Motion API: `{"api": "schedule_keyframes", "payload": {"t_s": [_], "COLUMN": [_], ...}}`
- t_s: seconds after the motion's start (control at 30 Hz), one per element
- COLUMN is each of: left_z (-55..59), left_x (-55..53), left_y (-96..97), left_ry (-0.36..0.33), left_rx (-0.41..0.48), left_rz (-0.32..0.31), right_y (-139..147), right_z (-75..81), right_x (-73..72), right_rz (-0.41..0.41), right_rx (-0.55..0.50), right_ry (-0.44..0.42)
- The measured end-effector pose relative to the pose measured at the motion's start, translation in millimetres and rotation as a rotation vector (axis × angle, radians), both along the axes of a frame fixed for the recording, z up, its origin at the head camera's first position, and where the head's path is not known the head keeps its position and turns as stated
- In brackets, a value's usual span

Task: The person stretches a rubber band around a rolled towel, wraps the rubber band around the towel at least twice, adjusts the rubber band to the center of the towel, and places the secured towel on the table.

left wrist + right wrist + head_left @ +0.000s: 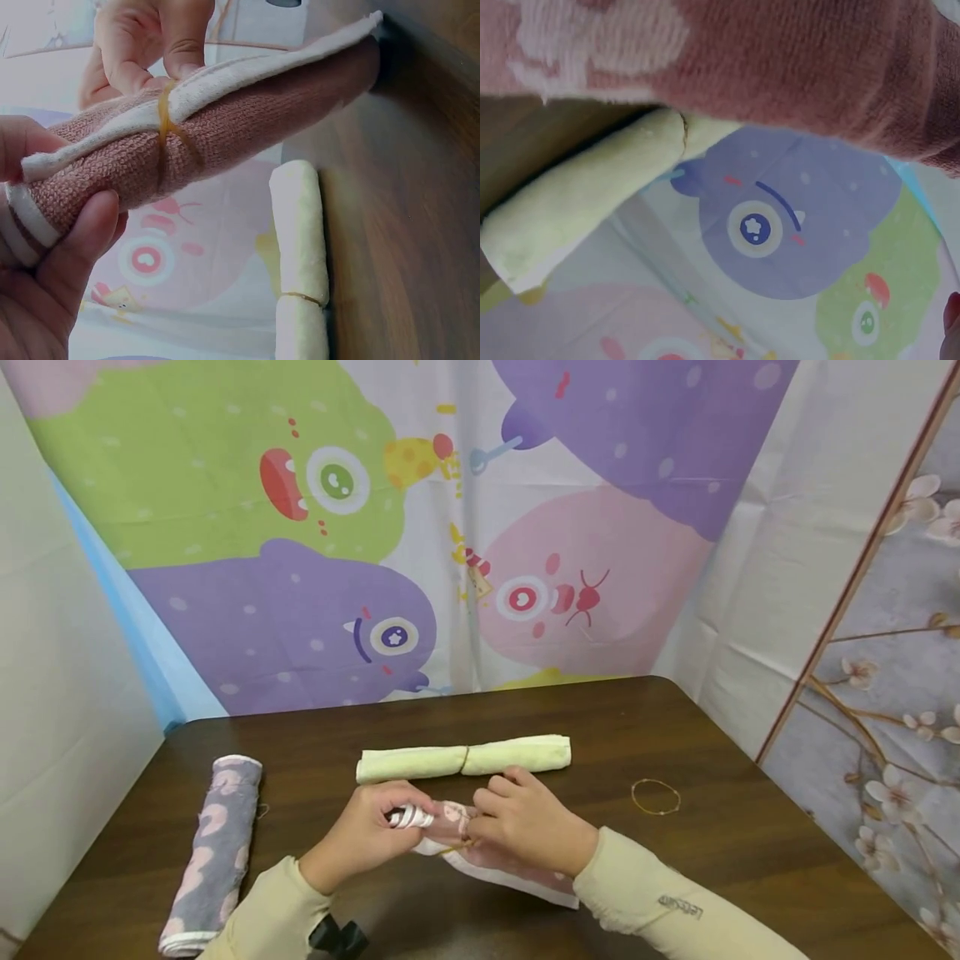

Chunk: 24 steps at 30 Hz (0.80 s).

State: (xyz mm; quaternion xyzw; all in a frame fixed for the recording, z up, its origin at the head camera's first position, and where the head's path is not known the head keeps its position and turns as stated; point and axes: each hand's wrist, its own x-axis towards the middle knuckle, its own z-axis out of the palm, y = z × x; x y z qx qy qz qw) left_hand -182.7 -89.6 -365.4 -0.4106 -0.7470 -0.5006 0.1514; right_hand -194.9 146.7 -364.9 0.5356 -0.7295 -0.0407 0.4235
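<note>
A rolled pink towel (517,866) with white edges is held above the table, tilted. My left hand (363,827) grips its left end, fingers and thumb curled round the roll. A tan rubber band (163,124) goes round the roll near its middle, and a loose white edge flap passes under it. The fingertips of my right hand (528,822) pinch at the band from the far side; their exact contact is partly hidden. In the right wrist view the pink towel (802,60) fills the top, and the right hand does not show.
Behind the hands lies a rolled pale yellow towel (517,756) with a band round its middle. A grey and pink rolled towel (213,852) lies at the left. One loose rubber band (656,797) is on the brown table (735,868), right side. Printed cloth (465,485) hangs behind.
</note>
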Motion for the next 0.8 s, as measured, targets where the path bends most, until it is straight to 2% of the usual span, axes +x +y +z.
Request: {"api": "schedule_keyframes", "payload": {"t_s": [0.1, 0.27, 0.33, 0.4, 0.53, 0.6, 0.67, 0.8], "left_z": [0.3, -0.5, -0.2, 0.4, 1.0, 1.1, 2.1, 8.1], "left_x": [0.7, -1.3, -1.3, -0.3, 2.1, 2.8, 3.7, 4.7], "left_y": [-1.9, -5.7, -7.0, -7.9, -7.6, -7.6, -9.2, -12.4], "left_ry": [0.054, 0.189, 0.21, 0.213, 0.182, 0.153, 0.141, 0.232], "left_rx": [0.013, 0.037, 0.029, 0.012, 0.002, 0.022, 0.026, -0.053], "left_rz": [-0.036, -0.198, -0.236, -0.224, -0.12, -0.096, -0.086, -0.088], "right_y": [4.4, 14.1, 15.6, 15.2, 10.2, 7.5, 6.1, 7.3], "right_z": [-0.7, 0.2, -0.6, -1.7, -4.0, -4.6, -4.2, -2.3], "right_x": [-1.5, -5.3, -5.2, -3.9, 0.1, 1.7, 2.7, -0.2], "right_rz": [0.0, -0.031, -0.037, -0.025, 0.006, 0.02, 0.037, 0.132], "right_rx": [-0.018, -0.037, -0.039, -0.049, -0.094, -0.128, -0.171, -0.235], "right_ry": [-0.024, -0.001, 0.0, -0.018, -0.103, -0.198, -0.341, -0.741]}}
